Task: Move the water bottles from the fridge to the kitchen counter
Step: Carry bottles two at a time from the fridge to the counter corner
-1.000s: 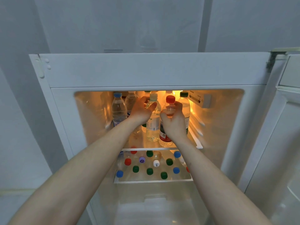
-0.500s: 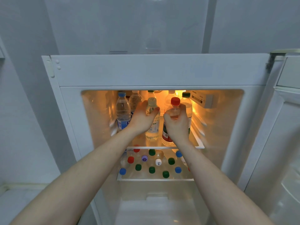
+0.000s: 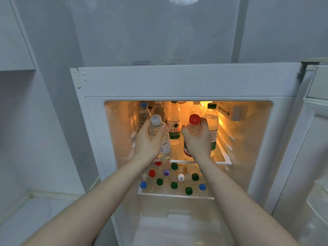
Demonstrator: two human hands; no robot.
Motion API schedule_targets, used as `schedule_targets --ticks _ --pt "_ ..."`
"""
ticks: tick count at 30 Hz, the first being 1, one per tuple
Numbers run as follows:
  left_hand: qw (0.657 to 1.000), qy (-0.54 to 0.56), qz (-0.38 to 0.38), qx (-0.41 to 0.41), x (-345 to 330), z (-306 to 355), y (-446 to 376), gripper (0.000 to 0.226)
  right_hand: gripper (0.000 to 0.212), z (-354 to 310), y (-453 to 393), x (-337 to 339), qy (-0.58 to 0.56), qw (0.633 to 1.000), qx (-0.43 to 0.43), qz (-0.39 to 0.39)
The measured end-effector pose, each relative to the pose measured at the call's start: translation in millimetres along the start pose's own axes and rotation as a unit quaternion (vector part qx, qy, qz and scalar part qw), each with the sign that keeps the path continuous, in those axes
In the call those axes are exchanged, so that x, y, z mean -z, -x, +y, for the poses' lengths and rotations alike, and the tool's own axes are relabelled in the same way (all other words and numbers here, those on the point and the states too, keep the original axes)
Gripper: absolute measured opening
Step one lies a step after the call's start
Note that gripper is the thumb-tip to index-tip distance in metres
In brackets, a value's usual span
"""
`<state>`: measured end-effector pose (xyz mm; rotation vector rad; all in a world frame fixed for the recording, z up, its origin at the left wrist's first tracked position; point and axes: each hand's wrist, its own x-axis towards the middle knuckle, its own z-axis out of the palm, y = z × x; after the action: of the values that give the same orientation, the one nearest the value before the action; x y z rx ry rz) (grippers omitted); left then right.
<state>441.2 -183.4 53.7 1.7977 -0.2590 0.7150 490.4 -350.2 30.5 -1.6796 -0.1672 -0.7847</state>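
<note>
Here both hands are already closed on bottles at the front of the fridge's (image 3: 177, 82) upper shelf (image 3: 221, 162). The left hand (image 3: 148, 142) is wrapped around the neck and shoulder of a clear bottle (image 3: 164, 148) with a pale cap, tipped a little toward the camera. The right hand (image 3: 197, 141) grips the red-capped bottle (image 3: 194, 119) just under its cap.

More bottles stand behind them on the same shelf, and a crowd of coloured caps shows on the lower shelf (image 3: 175, 195), so most of the load is yet to move. A strip of table (image 3: 26, 219) shows low on the left.

To do this step well, I would draw both bottles straight toward the body, lifting them clear of the shelf's front lip first. Keep them upright enough that their bases do not knock the green-labelled bottle (image 3: 174, 125) between the hands. Chilled plastic is probably slick, so a grip lower on the body would be safer than the neck before the turn left.
</note>
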Motion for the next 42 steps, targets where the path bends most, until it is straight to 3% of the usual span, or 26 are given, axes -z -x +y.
schedule_targets --ticks 8,18,24,29,36,42 --pt "0.999 0.027 0.013 0.025 87.1 38.5 70.7 0.016 0.019 -43.4 58.7 -7.8 -0.082 0.996 0.036 -0.025" --pt "0.987 -0.030 0.053 0.150 226.7 49.2 231.9 0.022 0.021 -103.0 215.1 -55.2 -0.163 0.947 -0.013 -0.275" --pt "0.953 -0.123 0.157 0.226 304.9 66.8 346.4 0.019 0.029 -147.2 331.4 -91.6 -0.210 0.884 -0.057 -0.414" --pt "0.923 -0.157 0.229 0.266 356.2 99.2 430.3 0.020 0.024 -191.8 419.0 -108.0 -0.214 0.828 -0.049 -0.517" --pt "0.878 -0.213 0.317 0.289 399.7 148.5 519.0 0.021 0.027 -248.3 511.6 -122.5 -0.252 0.731 -0.025 -0.634" --pt "0.822 -0.244 0.423 0.293 418.1 186.1 573.5 0.021 0.013 -294.1 565.9 -137.4 -0.292 0.643 0.007 -0.708"
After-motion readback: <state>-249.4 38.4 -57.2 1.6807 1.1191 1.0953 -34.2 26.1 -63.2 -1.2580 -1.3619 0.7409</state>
